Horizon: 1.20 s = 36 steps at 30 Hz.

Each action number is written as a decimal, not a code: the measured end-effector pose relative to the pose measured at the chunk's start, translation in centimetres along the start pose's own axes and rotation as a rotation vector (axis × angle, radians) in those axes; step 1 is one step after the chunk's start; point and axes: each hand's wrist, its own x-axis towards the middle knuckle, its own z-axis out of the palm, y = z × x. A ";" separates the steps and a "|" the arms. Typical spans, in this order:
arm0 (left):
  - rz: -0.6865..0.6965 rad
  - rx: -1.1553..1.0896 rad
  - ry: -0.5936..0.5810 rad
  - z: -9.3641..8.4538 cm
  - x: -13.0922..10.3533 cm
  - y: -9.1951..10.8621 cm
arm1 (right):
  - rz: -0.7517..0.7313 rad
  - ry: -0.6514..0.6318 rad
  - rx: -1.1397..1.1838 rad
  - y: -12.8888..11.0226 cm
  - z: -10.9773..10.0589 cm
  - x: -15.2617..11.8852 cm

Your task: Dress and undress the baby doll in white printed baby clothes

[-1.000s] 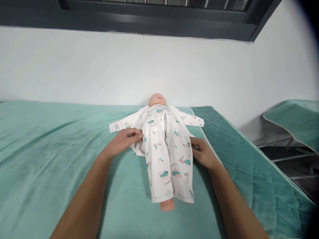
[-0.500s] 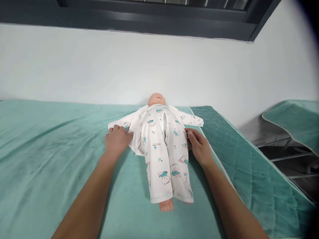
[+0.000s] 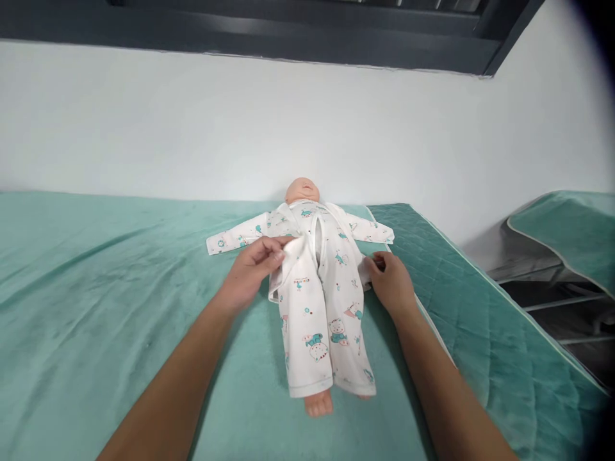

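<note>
A baby doll [image 3: 302, 189] lies on its back, head toward the wall, with one foot [image 3: 319, 403] showing below the cuff. It wears white printed trousers [image 3: 307, 320] pulled high on the chest, and a white printed baby shirt [image 3: 237, 234] with the sleeves spread to both sides. My left hand [image 3: 254, 269] pinches the shirt's left front flap and holds it folded over the trousers. At the doll's other side, my right hand [image 3: 390, 282] has its fingers closed at the shirt's right edge, beside the hip. Its fingertips are partly hidden.
A green sheet [image 3: 120, 288] covers the bed under the doll. To the right lies a darker quilted green pad [image 3: 480, 333]. A white wall [image 3: 192, 121] rises behind the head, below a dark window frame [image 3: 288, 38]. Another green-covered surface [image 3: 571, 224] is at the far right.
My left hand has moved right and lifted the shirt's left flap inward over the trousers, uncovering more of the sleeve. My right hand has shifted slightly right, drawing out the shirt's edge.
</note>
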 end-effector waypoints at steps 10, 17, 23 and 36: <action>0.063 0.113 0.145 0.3 -0.2 0.2 | 0.275 -0.086 0.600 -1.6 -1.0 -0.4; 0.299 0.764 0.055 1.9 -0.6 -0.2 | 0.050 -0.304 1.219 -3.2 -1.9 -1.4; 0.429 0.904 0.047 3.0 -0.7 -1.3 | -0.101 -0.450 1.053 -3.8 -2.0 -2.2; 0.483 0.771 -0.219 2.9 -0.4 -1.3 | -0.273 -0.224 0.714 -5.2 -0.3 -2.6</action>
